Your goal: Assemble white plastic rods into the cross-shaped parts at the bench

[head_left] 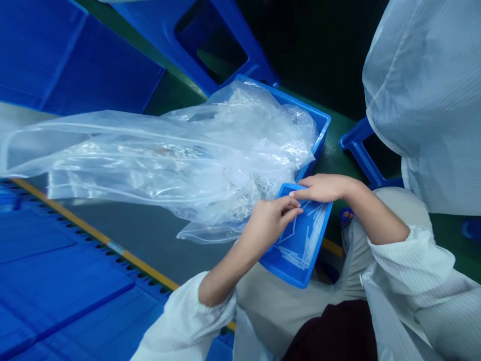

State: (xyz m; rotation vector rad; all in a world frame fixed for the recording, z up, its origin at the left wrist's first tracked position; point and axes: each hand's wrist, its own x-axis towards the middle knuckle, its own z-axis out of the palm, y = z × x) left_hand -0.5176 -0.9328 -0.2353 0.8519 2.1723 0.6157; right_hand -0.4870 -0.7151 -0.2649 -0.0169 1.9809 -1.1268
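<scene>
A small blue tray (293, 271) rests on my lap and holds several thin white strips (311, 235). My left hand (268, 220) hovers over the tray's near-left corner, its fingers curled in a pinch on something I cannot make out. My right hand (323, 188) lies over the tray's top edge with fingers pressed together, fingertips meeting those of the left hand. What is between them is too small to name.
A large crumpled clear plastic bag (180, 155) with white parts inside spills from a blue bin (319, 125) left of the tray. A person in a white smock (424, 100) stands at the right. Blue crates (210, 40) and blue pallets (56, 281) surround a grey floor with a yellow line (112, 245).
</scene>
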